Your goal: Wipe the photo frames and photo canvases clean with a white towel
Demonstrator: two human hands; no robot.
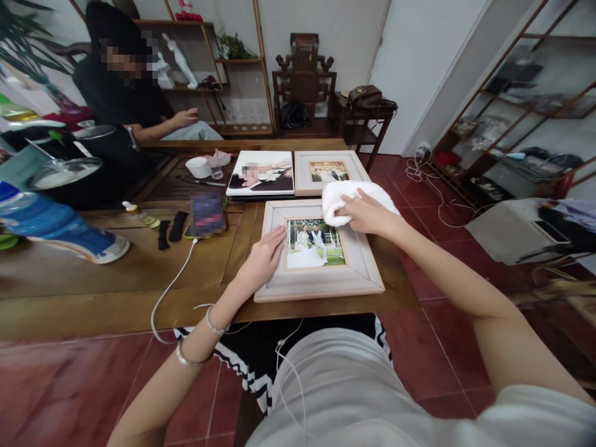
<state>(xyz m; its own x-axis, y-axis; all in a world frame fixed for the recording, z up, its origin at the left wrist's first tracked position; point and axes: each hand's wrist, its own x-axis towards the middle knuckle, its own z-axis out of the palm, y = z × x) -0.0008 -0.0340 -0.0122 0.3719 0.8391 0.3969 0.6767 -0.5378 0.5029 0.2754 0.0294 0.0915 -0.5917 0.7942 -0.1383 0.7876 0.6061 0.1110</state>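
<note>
- Closest to me, a framed photo (321, 242) lies flat on the wooden table (209, 267), at the near edge, probably so both arms can reach it without stretching.
- The left hand (261, 261) rests on that frame's left side, fingers nearly straight and close together, pinching nothing. I'd say it is there to stop the frame sliding.
- The right hand (365, 214) holds a white cloth (333, 195) on the frame's far right corner. Its fingers are bent over the cloth; I cannot tell where the thumb grips. Bunched thick like that, it seems to pad the fingertips.
- Just behind, a second framed photo (328, 171) and an unframed photo panel (261, 174) sit side by side, seemingly set back to leave working room.
- Farther off, across the table, another person (121, 93) sits with a hand (186, 118) held low, well apart from the frames.
</note>
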